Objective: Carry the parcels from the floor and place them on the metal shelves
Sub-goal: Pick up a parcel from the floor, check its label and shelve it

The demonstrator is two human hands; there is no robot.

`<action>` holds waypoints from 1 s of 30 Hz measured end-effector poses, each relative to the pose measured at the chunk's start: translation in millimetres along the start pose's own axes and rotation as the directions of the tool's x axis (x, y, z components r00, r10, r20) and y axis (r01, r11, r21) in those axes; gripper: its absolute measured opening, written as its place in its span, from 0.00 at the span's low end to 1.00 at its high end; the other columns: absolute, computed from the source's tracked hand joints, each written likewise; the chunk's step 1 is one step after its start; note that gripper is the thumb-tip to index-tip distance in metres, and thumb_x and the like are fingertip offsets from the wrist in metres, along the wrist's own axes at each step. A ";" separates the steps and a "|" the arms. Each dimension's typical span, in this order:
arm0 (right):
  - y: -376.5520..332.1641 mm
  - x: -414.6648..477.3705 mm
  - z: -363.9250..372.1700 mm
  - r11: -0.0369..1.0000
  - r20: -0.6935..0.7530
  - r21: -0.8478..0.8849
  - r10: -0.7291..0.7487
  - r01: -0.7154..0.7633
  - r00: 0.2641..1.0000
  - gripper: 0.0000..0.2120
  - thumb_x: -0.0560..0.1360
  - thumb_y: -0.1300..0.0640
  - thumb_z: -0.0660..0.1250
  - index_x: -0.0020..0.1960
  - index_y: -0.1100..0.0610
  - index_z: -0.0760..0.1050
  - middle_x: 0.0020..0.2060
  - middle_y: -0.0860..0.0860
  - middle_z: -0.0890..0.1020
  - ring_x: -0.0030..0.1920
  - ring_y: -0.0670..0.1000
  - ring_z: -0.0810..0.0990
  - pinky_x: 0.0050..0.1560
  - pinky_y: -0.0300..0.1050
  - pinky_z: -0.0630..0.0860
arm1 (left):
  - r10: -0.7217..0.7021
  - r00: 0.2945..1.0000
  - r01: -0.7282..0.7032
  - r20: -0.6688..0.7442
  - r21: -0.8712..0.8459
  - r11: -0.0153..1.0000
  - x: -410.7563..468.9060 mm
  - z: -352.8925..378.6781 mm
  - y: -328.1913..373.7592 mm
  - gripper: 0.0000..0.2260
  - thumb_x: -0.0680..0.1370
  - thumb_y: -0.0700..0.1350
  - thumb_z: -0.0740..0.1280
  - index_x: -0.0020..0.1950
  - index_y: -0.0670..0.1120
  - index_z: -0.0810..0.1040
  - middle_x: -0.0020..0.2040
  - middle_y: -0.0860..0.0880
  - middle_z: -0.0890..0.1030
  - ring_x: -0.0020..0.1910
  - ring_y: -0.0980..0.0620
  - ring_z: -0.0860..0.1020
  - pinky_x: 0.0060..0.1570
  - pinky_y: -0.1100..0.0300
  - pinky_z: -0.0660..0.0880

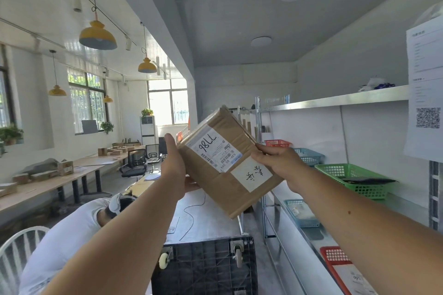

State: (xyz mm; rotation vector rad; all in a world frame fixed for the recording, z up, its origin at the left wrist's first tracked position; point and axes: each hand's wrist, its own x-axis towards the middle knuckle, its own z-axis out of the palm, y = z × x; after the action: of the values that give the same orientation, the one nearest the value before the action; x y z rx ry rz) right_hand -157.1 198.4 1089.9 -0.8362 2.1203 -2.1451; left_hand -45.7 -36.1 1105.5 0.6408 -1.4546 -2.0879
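A brown cardboard parcel (227, 163) with a white shipping label and a handwritten white sticker is held up tilted at chest height. My left hand (175, 165) grips its left edge, thumb along the side. My right hand (280, 163) grips its right edge, thumb across the top face. The metal shelves (335, 100) run along the wall on the right; the parcel is just left of them, clear of any shelf.
On the shelves sit a green basket (354, 179), blue baskets (306, 155), red baskets (278, 143) and a notice sheet (424, 88). An upturned black trolley (206, 268) lies below. A person in white (72, 235) bends at lower left. Long tables (48, 179) with boxes stand left.
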 end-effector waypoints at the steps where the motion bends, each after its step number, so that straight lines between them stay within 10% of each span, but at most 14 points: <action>1: 0.4 0.1 -0.3 1.000 -0.006 0.001 -0.015 0.015 1.000 0.26 0.70 0.53 0.83 0.67 0.51 0.83 0.49 0.46 0.90 0.51 0.48 0.87 0.63 0.49 0.82 | 0.003 1.000 -0.004 -0.009 -0.032 0.999 0.6 -1.8 -0.1 0.39 0.73 0.81 0.55 0.67 0.50 0.74 0.59 0.40 0.85 0.51 0.33 0.86 0.43 0.34 0.85; 7: -0.3 5.9 -3.5 0.991 -0.139 -0.002 -0.132 0.133 0.981 0.28 0.64 0.63 0.86 0.62 0.52 0.85 0.56 0.54 0.87 0.50 0.52 0.89 0.55 0.50 0.86 | -0.017 0.999 0.028 0.042 -0.272 0.962 4.5 -12.9 -10.1 0.29 0.76 0.69 0.64 0.66 0.50 0.80 0.59 0.40 0.86 0.43 0.33 0.89 0.49 0.31 0.84; 13: -13.8 4.4 11.3 0.966 -0.277 0.104 -0.199 0.236 0.940 0.24 0.68 0.63 0.84 0.61 0.53 0.80 0.49 0.48 0.84 0.39 0.43 0.86 0.38 0.39 0.83 | 0.033 0.999 -0.024 0.018 -0.374 0.927 0.8 -7.9 -23.1 0.23 0.79 0.60 0.61 0.65 0.49 0.84 0.61 0.40 0.87 0.55 0.32 0.87 0.53 0.30 0.83; 18: -16.6 5.1 23.4 0.902 -0.399 0.312 -0.160 0.298 0.903 0.25 0.69 0.59 0.84 0.61 0.58 0.77 0.52 0.51 0.85 0.45 0.46 0.87 0.44 0.44 0.82 | 0.037 0.999 -0.021 0.029 -0.424 0.905 -3.8 -3.3 -26.3 0.23 0.80 0.58 0.60 0.65 0.48 0.84 0.59 0.41 0.88 0.48 0.35 0.88 0.53 0.35 0.84; 30: -7.5 -3.8 29.9 0.888 -0.231 0.432 -0.059 0.157 0.971 0.18 0.78 0.50 0.75 0.65 0.50 0.78 0.55 0.49 0.88 0.52 0.50 0.88 0.41 0.47 0.82 | 0.095 0.990 -0.028 0.100 -0.531 0.847 -1.0 1.8 -35.4 0.20 0.82 0.52 0.57 0.60 0.46 0.86 0.54 0.40 0.88 0.43 0.35 0.88 0.58 0.32 0.82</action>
State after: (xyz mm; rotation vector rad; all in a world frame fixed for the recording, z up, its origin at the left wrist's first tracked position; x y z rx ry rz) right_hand -140.0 172.8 1093.7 -0.7159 1.5591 -2.7350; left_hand -51.1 -23.7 1072.6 0.2437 -0.8645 -2.3629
